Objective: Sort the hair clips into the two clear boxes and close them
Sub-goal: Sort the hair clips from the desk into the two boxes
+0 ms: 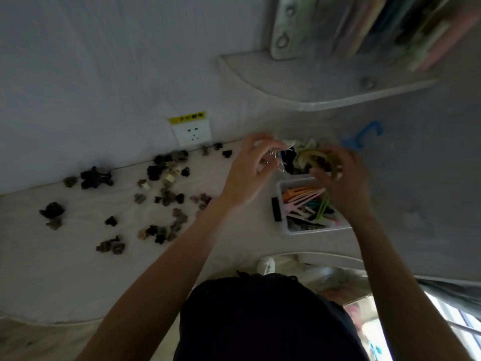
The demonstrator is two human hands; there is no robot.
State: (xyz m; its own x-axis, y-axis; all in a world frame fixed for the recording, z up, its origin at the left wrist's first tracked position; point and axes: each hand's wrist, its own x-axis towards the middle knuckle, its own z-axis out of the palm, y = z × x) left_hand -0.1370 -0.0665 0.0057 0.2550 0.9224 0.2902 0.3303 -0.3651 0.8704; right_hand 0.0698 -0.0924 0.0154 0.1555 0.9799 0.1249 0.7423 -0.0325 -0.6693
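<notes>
Two boxes: left hand [250,168] grip pinches a clear clip [273,160], right hand [343,175] grip a tan clip [335,165].

left hand [250,170]: clear clip [273,162] | right hand [341,178]: tan clip [335,165] | near box [282,204]: coloured clips

Pale table [65,277] carries scattered small hair clips [166,199]; clear box [282,204] right.
</notes>
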